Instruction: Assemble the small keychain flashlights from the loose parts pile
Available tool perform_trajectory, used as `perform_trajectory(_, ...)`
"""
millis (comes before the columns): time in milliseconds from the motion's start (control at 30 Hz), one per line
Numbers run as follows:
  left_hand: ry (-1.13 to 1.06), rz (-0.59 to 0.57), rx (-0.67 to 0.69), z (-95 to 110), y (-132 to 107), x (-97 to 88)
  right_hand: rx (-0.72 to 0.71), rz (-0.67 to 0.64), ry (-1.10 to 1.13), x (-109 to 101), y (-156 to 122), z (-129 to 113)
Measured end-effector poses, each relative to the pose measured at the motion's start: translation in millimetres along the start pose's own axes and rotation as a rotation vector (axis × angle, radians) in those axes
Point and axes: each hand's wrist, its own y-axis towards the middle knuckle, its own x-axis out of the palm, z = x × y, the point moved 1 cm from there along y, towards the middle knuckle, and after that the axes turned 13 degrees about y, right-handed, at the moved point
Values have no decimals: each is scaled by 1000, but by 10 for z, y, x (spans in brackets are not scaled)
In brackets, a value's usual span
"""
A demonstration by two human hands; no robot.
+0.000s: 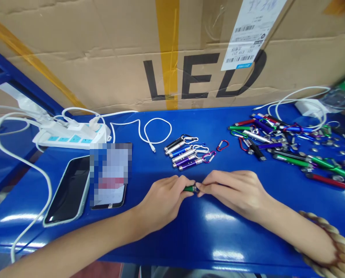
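My left hand [168,195] is closed around a small green penlight [190,189], whose silver end points to the right. At that end, the fingertips of my right hand [233,191] are pinched together; whatever they grip there is too small and covered to make out. Just beyond my hands lies a row of several finished-looking keychain penlights [185,152] in black, silver, blue and purple, with carabiner clips. A loose red carabiner clip [222,145] rests to the right of that row.
At right is a pile of coloured penlights [265,133] and button cells [331,146]. Two phones, one dark [70,189] and one lit [111,177], lie left, before a power strip [71,137] with white cables [158,119]. A large cardboard box [117,58] stands behind.
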Motion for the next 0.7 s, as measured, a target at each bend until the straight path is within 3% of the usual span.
perform_trajectory(300,79,31,49,-10,-19,11,76,3,114,34,28,-8)
perform_trajectory(700,123,33,50,-47,-40,49,162,-47,100,39,84,-32)
